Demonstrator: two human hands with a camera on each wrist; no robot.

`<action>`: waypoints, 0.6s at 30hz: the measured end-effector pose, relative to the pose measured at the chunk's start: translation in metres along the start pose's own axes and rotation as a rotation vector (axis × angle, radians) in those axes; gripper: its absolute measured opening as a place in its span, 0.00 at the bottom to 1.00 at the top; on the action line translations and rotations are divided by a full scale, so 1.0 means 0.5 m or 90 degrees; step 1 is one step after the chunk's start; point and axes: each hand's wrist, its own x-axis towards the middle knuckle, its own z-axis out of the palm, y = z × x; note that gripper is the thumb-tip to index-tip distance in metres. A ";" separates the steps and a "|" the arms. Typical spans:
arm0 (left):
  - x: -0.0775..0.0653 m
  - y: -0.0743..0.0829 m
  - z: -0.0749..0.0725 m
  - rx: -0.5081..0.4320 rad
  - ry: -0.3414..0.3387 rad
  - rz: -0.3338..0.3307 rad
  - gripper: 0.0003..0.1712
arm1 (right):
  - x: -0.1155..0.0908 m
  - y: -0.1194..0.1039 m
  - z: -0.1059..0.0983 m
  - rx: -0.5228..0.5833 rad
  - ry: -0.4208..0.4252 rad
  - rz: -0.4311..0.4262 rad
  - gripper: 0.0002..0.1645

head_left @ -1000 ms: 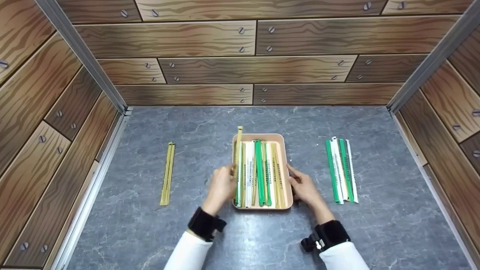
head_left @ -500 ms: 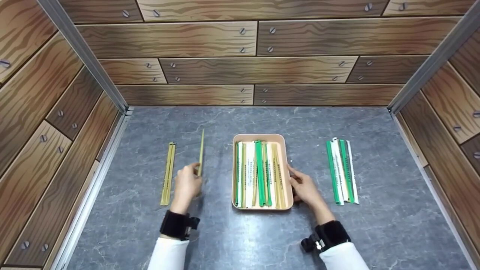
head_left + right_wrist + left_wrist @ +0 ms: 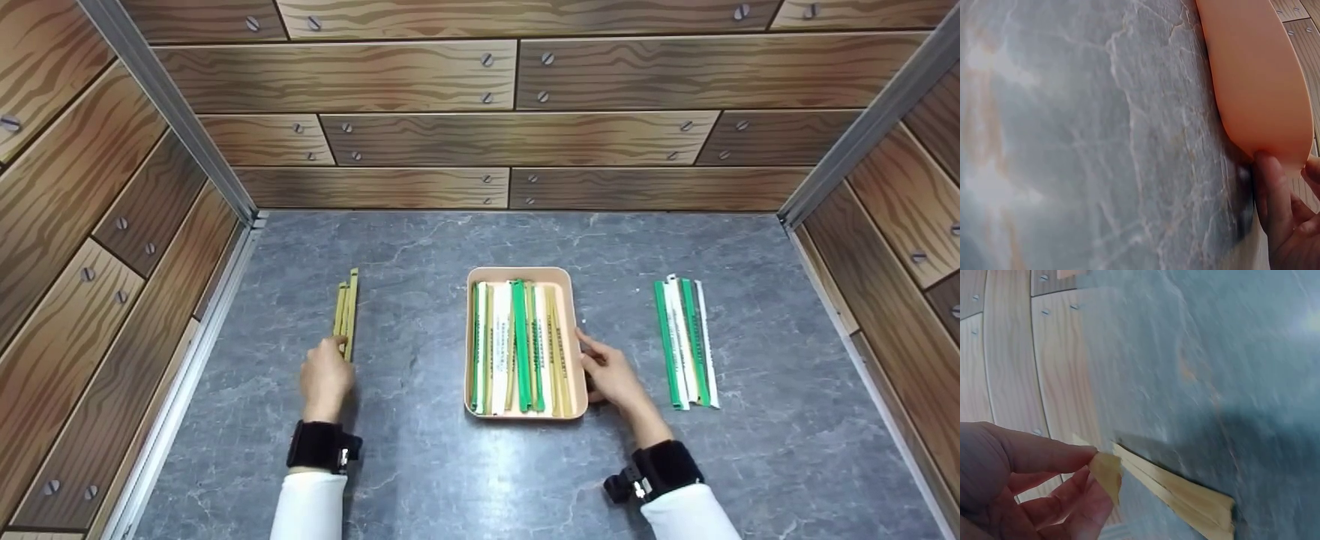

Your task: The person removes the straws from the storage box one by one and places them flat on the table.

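Observation:
My left hand (image 3: 327,375) is at the left of the table, pinching a gold wrapped straw (image 3: 352,300) between thumb and fingers. Two similar gold straws (image 3: 340,307) lie just left of it, partly hidden by the hand. In the left wrist view the crimped end of the held straw (image 3: 1107,473) shows at the fingertips, beside the lying pair (image 3: 1174,489). A peach tray (image 3: 517,274) in the middle holds several green, white and gold wrapped straws (image 3: 521,345). My right hand (image 3: 613,375) touches the tray's right wall from outside with extended fingers.
Right of the tray, several green and white wrapped straws (image 3: 684,341) lie side by side on the grey marbled tabletop (image 3: 420,465). Wood-patterned panels (image 3: 420,139) enclose the table at the back and both sides.
My left hand has carried a gold straw from the tray's left side leftward to the two lying gold straws. The right hand stays at the tray.

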 end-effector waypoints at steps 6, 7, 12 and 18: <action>0.003 -0.012 0.003 0.038 -0.022 -0.005 0.23 | 0.000 0.002 0.000 -0.005 -0.005 0.000 0.31; 0.004 -0.013 0.005 0.042 -0.023 -0.005 0.22 | 0.000 0.001 0.001 -0.004 -0.004 0.000 0.31; 0.007 -0.016 0.013 0.049 -0.022 -0.007 0.21 | 0.000 0.002 0.001 -0.004 -0.001 0.008 0.31; 0.010 -0.021 0.018 0.046 -0.014 -0.004 0.17 | -0.001 0.002 0.000 0.007 0.002 0.010 0.31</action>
